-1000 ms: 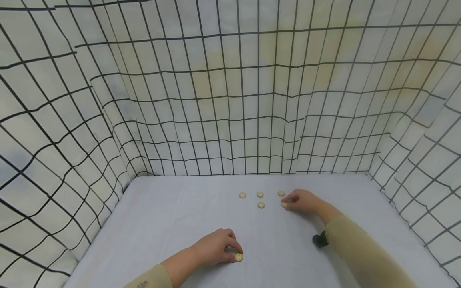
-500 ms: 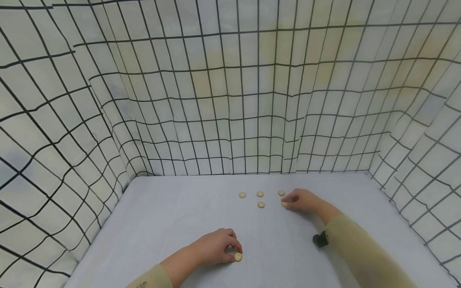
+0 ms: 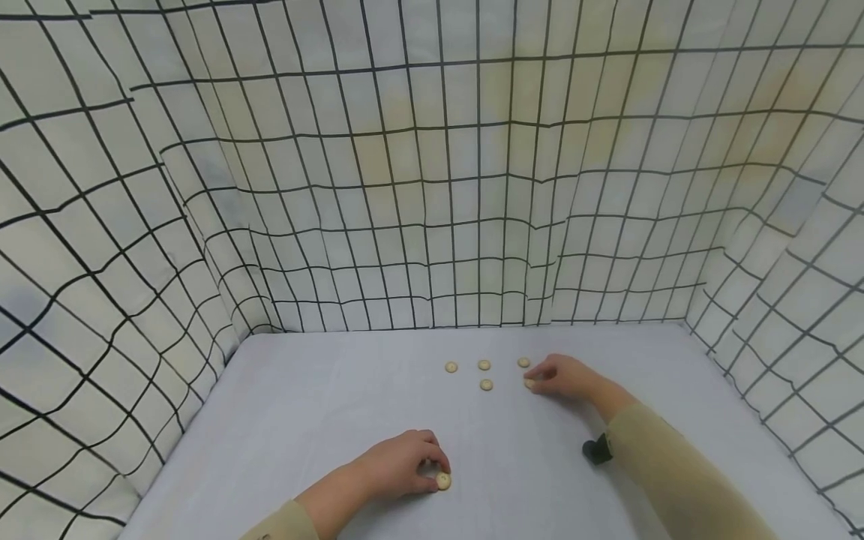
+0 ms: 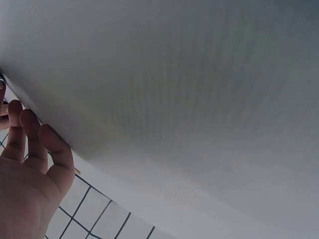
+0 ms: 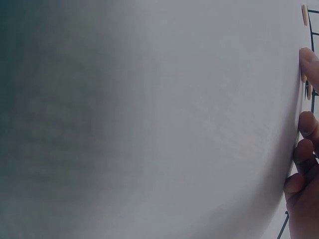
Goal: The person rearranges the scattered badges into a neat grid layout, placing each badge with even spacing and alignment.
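Observation:
In the head view my left hand point(image 3: 403, 465) rests low over the white table, thumb and index finger pinching the edges of a round beige button point(image 3: 443, 481). Farther back on the right, my right hand point(image 3: 570, 379) pinches another beige button point(image 3: 529, 384), partly covered by the fingertips. Just behind it lies a third button point(image 3: 523, 362). In the left wrist view, curled fingers of the left hand point(image 4: 35, 169) meet the tabletop. The right wrist view shows only part of the right hand point(image 5: 305, 184) at its right edge, fingertips at the cloth.
Left of the right hand, more buttons lie flat: a back-row one point(image 3: 484, 365), one at its left point(image 3: 451, 367) and one in front point(image 3: 486, 385). A black wrist device point(image 3: 597, 450) hangs by the right sleeve. Grid-patterned cloth walls point(image 3: 405, 187) surround the white tabletop point(image 3: 324, 405).

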{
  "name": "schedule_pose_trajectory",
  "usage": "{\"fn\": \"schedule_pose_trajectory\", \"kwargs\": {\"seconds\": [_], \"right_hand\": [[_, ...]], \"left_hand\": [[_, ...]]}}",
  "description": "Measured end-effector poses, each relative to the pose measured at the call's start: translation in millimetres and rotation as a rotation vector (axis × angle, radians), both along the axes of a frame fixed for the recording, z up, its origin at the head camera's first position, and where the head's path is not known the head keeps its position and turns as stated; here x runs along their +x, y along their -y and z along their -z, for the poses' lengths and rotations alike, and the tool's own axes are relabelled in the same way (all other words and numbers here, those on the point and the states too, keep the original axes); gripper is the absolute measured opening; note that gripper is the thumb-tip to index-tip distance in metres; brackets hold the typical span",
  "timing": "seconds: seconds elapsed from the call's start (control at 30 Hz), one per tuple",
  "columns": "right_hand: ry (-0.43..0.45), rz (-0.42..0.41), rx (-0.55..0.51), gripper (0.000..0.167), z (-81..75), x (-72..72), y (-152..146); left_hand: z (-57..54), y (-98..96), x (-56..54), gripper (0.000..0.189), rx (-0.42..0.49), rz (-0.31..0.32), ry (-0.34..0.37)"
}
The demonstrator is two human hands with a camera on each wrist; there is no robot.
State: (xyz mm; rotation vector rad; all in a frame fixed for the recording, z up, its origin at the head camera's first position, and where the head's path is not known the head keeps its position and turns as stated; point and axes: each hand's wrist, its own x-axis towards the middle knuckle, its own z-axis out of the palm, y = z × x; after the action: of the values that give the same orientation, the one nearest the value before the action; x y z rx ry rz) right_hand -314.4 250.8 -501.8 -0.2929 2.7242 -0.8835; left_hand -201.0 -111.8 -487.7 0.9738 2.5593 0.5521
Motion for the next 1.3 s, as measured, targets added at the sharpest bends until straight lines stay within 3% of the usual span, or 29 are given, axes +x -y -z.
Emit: {"fn": "schedule_pose_trajectory", "kwargs": {"seconds": [0.6, 0.87, 1.3], "right_hand": [[0.004, 0.01, -0.001, 0.026, 0.9, 0.0, 2], [0.007, 0.01, 0.011, 0.028, 2.1, -1.6, 1], [-0.003, 0.013, 0.009, 0.027, 2.6, -2.6, 0]], "left_hand": [[0.0, -0.5, -4.9, 0.014, 0.014, -0.034, 0.027], [4.1, 1.5, -12.6, 0.015, 0.056, -0.069, 0.063], [3.1, 4.3, -28.3, 0.015, 0.095, -0.109, 0.02]]}}
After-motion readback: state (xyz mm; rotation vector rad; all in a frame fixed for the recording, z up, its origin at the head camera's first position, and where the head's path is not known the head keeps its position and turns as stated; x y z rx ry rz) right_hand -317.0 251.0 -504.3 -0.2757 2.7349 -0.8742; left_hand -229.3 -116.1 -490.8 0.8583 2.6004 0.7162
